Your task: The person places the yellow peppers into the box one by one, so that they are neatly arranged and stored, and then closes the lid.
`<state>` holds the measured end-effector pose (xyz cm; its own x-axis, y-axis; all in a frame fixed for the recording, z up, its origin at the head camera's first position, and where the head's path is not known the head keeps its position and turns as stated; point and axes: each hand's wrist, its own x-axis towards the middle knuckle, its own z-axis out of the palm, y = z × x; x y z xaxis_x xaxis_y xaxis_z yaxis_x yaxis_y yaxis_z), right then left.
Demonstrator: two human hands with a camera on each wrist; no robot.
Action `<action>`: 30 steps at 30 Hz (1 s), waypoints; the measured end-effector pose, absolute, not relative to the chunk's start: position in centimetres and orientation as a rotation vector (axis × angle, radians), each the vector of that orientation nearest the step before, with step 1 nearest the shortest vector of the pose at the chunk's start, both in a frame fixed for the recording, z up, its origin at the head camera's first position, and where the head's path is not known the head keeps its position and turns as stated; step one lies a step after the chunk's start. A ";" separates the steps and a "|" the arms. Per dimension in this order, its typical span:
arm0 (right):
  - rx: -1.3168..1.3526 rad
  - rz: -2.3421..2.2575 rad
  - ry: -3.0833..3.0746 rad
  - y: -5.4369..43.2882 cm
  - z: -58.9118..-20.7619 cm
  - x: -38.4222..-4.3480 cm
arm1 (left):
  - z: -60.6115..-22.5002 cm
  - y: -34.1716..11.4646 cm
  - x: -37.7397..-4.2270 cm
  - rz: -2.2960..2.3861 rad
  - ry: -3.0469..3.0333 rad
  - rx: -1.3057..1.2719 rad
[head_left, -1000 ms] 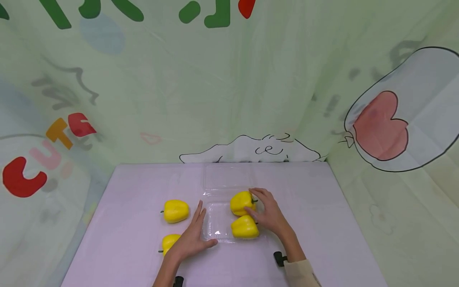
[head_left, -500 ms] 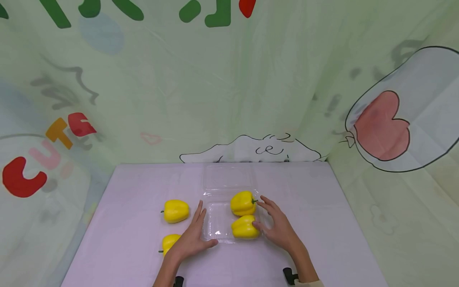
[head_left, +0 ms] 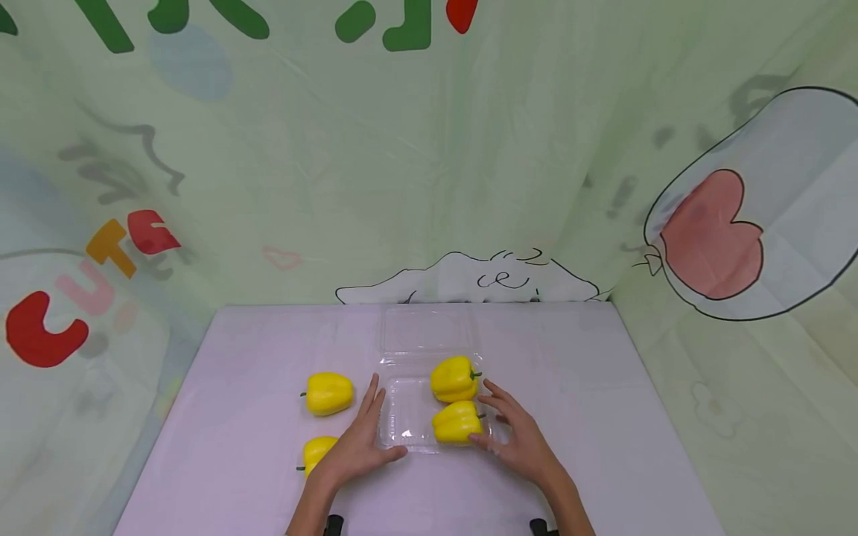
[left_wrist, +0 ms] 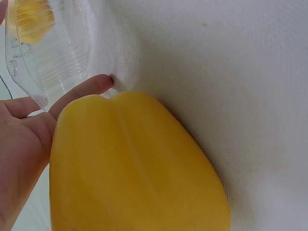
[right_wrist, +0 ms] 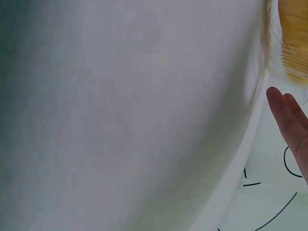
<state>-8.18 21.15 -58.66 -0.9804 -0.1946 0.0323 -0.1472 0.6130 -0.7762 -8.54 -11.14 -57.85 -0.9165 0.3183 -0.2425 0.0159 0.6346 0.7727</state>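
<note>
A clear plastic clamshell box (head_left: 410, 411) lies unfolded on the table, its lid (head_left: 427, 330) flat toward the back. Two yellow bell peppers sit in its right part: a rear pepper (head_left: 453, 379) and a front pepper (head_left: 457, 422), both with stems to the right. My right hand (head_left: 521, 438) is beside the front pepper with fingers spread; its thumb tip overlaps the pepper's edge, and contact is unclear. My left hand (head_left: 360, 447) stands spread along the box's left side, holding nothing. Below its wrist a yellow bell pepper (left_wrist: 134, 168) fills much of the left wrist view.
Left of the box, another yellow bell pepper (head_left: 329, 394) lies toward the back. The pepper at the front left (head_left: 318, 452) is partly covered by the left hand. A pale cloth covers the table (head_left: 570, 357), and printed curtains (head_left: 429, 164) close in its back and sides.
My right hand has come away from the rear pepper and moved toward the front one, nearer to me. The left hand stays in place, and the peppers look almost unmoved.
</note>
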 end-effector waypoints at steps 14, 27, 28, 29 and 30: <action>-0.244 -1.256 2.743 20.7 -58.9 -7.8 | -57.8 -11.1 -8.5 1.191 2.495 0.265; -0.197 -1.242 2.735 20.3 -59.2 -7.7 | -58.1 -11.2 -8.5 1.199 2.489 0.265; -0.188 -1.236 2.739 20.2 -59.2 -7.7 | -58.1 -11.2 -8.5 1.200 2.489 0.267; -0.181 -1.229 2.742 20.1 -59.2 -7.6 | -58.1 -11.2 -8.5 1.202 2.489 0.270; -0.173 -1.231 2.740 20.0 -59.2 -7.6 | -58.1 -11.2 -8.5 1.202 2.490 0.272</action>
<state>-7.60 20.01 -59.24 -0.9846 -0.1584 -0.0738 -0.0500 0.6602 -0.7494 -8.51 -11.16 -58.12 -0.9161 0.3237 -0.2365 0.0160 0.6191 0.7851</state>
